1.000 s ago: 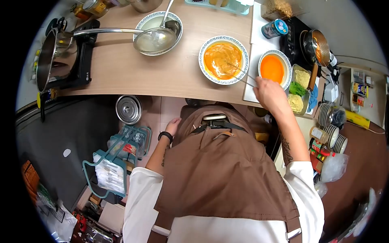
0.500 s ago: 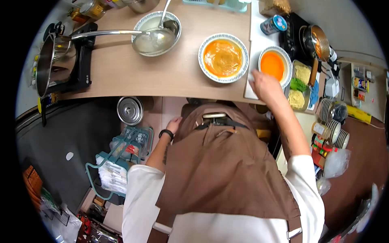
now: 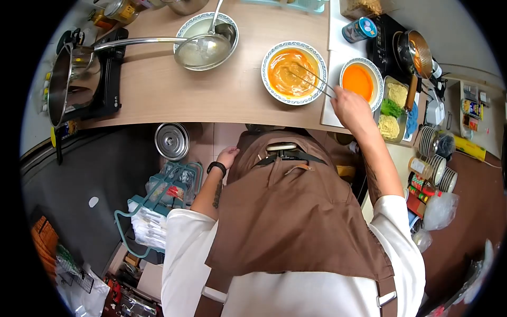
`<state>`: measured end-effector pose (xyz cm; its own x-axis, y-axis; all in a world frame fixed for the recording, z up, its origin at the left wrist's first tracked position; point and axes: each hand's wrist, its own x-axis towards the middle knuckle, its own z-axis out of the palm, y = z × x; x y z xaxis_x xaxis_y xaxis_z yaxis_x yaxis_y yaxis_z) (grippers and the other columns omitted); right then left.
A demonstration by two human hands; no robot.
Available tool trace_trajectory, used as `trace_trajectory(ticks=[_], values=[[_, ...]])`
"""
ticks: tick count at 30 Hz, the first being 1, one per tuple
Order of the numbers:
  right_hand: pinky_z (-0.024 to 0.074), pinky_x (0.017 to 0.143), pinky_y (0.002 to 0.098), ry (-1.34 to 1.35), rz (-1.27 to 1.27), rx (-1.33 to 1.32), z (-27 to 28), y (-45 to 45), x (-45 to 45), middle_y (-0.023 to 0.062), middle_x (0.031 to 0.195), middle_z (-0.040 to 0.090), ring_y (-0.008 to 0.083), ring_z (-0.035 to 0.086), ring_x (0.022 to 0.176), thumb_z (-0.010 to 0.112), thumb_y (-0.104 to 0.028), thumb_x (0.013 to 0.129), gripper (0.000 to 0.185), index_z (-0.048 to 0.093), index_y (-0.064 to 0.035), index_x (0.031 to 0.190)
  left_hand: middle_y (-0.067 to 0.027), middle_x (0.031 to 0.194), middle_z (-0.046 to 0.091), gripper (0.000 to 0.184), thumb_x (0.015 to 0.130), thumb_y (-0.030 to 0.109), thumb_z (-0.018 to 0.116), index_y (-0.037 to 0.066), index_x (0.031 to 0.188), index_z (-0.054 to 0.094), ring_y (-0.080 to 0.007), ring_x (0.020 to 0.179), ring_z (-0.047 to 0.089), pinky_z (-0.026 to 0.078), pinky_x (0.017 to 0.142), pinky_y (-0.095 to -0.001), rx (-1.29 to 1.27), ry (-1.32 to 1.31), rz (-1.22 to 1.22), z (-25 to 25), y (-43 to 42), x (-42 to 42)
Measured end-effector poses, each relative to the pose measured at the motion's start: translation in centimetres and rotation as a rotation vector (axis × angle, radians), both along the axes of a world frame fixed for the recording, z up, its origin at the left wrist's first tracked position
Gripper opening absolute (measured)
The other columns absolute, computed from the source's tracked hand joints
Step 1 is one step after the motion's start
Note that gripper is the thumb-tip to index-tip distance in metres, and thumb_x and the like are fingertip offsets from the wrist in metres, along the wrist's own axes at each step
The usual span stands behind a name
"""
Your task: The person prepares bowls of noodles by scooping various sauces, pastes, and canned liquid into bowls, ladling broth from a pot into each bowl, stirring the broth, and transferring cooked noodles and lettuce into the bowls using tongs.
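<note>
My right hand is closed on a pair of thin metal chopsticks. Their tips reach into a patterned bowl of streaky yellow-orange sauce. Close beside the hand stands a second patterned bowl filled with smooth orange liquid. Below the table edge, my left hand hangs by the brown apron, fingers loosely curled, with nothing visible in them.
At the left, a pan sits on a portable stove. A strainer and a ladle rest at another bowl. On the right are a tray of noodles and greens, a can and a small pan.
The chopsticks now show in my right hand, their tips in the yellow-orange sauce, which is newly streaked. That hand has shifted slightly right; my left hand stays low beside the apron.
</note>
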<state>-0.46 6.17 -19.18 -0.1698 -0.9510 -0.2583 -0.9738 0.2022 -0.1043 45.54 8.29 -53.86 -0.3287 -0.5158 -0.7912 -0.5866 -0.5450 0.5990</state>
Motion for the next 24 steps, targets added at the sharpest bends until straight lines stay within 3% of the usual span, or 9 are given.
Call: trace_trajectory(ticks=[4, 7, 11, 16, 18, 19, 21, 22, 24], values=[[0.0521, 0.079, 0.0500, -0.077, -0.038, 0.124, 1.5, 0.9, 1.1, 0.0225, 0.090, 0.068, 0.0411, 0.066, 0.089, 0.061, -0.022, 0.092, 0.025, 0.059, -0.0004, 0.104, -0.0147, 0.108, 0.072, 0.046, 0.092, 0.034, 0.068, -0.002, 0.120, 0.066, -0.0229, 0.101, 0.068, 0.051, 0.092, -0.0332, -0.080, -0.037, -0.050, 1.2, -1.6, -2.0], [0.0533, 0.079, 0.0472, -0.104, -0.090, 0.021, 1.6, 1.3, 0.9, 0.0204, 0.097, 0.069, 0.0375, 0.067, 0.091, 0.061, -0.021, 0.092, 0.027, 0.059, -0.0012, 0.110, -0.0160, 0.111, 0.072, 0.046, 0.092, 0.034, 0.068, -0.002, 0.120, 0.065, -0.0233, 0.104, 0.068, 0.051, 0.094, -0.0335, -0.119, 0.005, -0.278, 3.4, -2.2, -3.6], [0.0546, 0.076, 0.0444, -0.211, -0.179, -0.237, 4.0, 6.7, 0.1, 0.0163, 0.104, 0.068, 0.0350, 0.067, 0.090, 0.062, -0.026, 0.094, 0.038, 0.057, -0.0034, 0.124, -0.0166, 0.113, 0.071, 0.042, 0.094, 0.027, 0.066, -0.002, 0.124, 0.063, -0.0231, 0.105, 0.068, 0.053, 0.091, -0.0333, -0.113, 0.137, -0.268, 11.9, -3.7, -9.1], [0.0546, 0.076, 0.0450, -0.233, -0.255, -0.167, -1.0, 10.8, -1.1, 0.0136, 0.104, 0.065, 0.0346, 0.067, 0.089, 0.062, -0.026, 0.095, 0.036, 0.057, -0.0078, 0.126, -0.0110, 0.114, 0.070, 0.033, 0.097, 0.017, 0.065, 0.000, 0.125, 0.063, -0.0167, 0.101, 0.067, 0.052, 0.089, -0.0298, -0.269, 0.335, -0.429, 22.6, -4.4, -18.1], [0.0540, 0.074, 0.0444, -0.206, -0.239, -0.203, -1.2, 12.7, -2.0, 0.0134, 0.103, 0.066, 0.0337, 0.067, 0.087, 0.064, -0.025, 0.094, 0.038, 0.058, -0.0067, 0.126, -0.0102, 0.117, 0.070, 0.034, 0.098, 0.019, 0.064, 0.001, 0.126, 0.063, -0.0173, 0.102, 0.066, 0.052, 0.090, -0.0303, -0.278, 0.361, -0.562, 25.2, -3.9, -22.1], [0.0537, 0.073, 0.0438, -0.316, -0.295, -0.229, -0.5, 13.9, -3.0, 0.0133, 0.102, 0.066, 0.0333, 0.067, 0.086, 0.065, -0.025, 0.093, 0.038, 0.058, -0.0065, 0.126, -0.0105, 0.118, 0.070, 0.034, 0.098, 0.020, 0.064, 0.001, 0.127, 0.063, -0.0175, 0.102, 0.066, 0.052, 0.090, -0.0305, -0.288, 0.364, -0.641, 26.5, -3.4, -24.7], [0.0532, 0.072, 0.0427, -0.543, -0.396, -0.266, 1.7, 17.6, -5.5, 0.0132, 0.099, 0.067, 0.0325, 0.067, 0.084, 0.066, -0.023, 0.092, 0.038, 0.059, -0.0062, 0.126, -0.0115, 0.120, 0.069, 0.038, 0.099, 0.024, 0.062, 0.001, 0.129, 0.062, -0.0173, 0.107, 0.065, 0.051, 0.093, -0.0314, -0.256, 0.425, -0.719, 27.1, -1.3, -29.8], [0.0525, 0.071, 0.0411, -0.593, -0.457, -0.286, 2.1, 20.0, -7.1, 0.0126, 0.092, 0.066, 0.0317, 0.066, 0.080, 0.068, -0.022, 0.091, 0.039, 0.061, -0.0065, 0.126, -0.0114, 0.123, 0.067, 0.044, 0.100, 0.026, 0.062, 0.000, 0.135, 0.056, -0.0171, 0.113, 0.062, 0.050, 0.095, -0.0316, -0.117, 0.482, -0.725, 26.9, -0.1, -32.5], [0.0532, 0.072, 0.0384, -0.589, -0.539, -0.288, 3.2, 25.4, -10.9, 0.0117, 0.091, 0.066, 0.0292, 0.066, 0.078, 0.068, -0.022, 0.091, 0.039, 0.061, -0.0067, 0.126, -0.0126, 0.127, 0.064, 0.055, 0.100, 0.028, 0.062, -0.001, 0.144, 0.046, -0.0171, 0.115, 0.061, 0.050, 0.095, -0.0318, -0.076, 0.529, -0.754, 25.8, 2.6, -38.4]])
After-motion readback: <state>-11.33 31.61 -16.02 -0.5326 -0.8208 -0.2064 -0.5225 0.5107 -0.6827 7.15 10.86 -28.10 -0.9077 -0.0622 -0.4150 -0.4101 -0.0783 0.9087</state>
